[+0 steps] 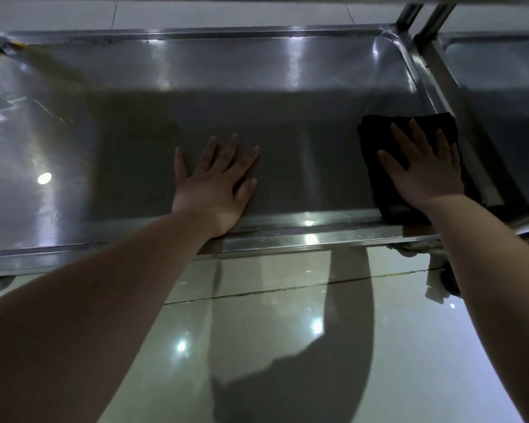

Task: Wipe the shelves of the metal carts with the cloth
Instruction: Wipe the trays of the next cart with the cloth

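Steel shelf (287, 102) bears the left hand (214, 184), flat and empty, seemingly bracing, while the flat right hand (425, 169) presses the cloth (376, 132) at its right end.

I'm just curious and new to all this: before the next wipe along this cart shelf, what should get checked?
1. Cloth under right hand: ok, fingers flat on it.
2. Cloth on shelf: ok, at its right end.
3. Left hand free: ok, flat on bare metal, holding nothing.
4. Sweep path leftward: not ok, left hand lies in it.
5. Shelf clean: cannot tell, because of glare and shadow.
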Tool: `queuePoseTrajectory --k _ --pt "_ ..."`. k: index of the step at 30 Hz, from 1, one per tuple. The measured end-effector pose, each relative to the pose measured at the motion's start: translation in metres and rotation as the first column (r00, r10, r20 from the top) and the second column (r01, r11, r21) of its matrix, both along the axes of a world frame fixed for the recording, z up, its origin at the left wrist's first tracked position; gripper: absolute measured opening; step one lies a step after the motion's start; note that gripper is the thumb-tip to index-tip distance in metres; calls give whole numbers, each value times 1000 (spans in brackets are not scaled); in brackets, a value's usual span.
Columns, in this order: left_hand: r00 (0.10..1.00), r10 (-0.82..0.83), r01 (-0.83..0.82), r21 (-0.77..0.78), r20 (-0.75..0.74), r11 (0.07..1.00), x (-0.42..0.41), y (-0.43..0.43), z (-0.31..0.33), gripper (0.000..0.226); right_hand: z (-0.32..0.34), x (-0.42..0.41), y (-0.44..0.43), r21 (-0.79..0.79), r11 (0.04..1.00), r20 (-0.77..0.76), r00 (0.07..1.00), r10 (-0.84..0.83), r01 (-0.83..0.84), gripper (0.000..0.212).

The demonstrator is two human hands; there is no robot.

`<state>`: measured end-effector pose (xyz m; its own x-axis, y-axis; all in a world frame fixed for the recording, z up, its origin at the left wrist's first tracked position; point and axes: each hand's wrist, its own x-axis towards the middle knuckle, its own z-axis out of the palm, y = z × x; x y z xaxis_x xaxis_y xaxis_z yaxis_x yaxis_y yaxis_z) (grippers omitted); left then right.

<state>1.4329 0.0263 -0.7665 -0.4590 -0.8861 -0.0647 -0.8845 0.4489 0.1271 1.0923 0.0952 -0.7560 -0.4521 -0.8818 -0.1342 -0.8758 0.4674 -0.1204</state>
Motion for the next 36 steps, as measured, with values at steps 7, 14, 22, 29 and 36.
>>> queuePoseTrajectory --k 7,14,22,29,36 --pt "1000 -7 7 -28 1 1000 0 1 -2 57 -5 9 37 79 996 -6 999 -44 45 81" --pt "1000 -16 15 -37 -21 999 -2 0 -4 56 6 -18 -68 36 999 -47 998 -31 32 63" --pt "999 -3 3 -27 -35 1000 1 0 0 56 3 -7 -85 -8 998 -43 997 -67 66 64" --pt "999 6 -7 -24 -34 1000 0 0 0 56 3 -8 -85 -15 997 -67 995 -76 76 64" --pt "1000 21 -21 -10 -23 1000 -1 -1 3 56 -1 2 -64 -40 996 -39 996 -78 76 64"
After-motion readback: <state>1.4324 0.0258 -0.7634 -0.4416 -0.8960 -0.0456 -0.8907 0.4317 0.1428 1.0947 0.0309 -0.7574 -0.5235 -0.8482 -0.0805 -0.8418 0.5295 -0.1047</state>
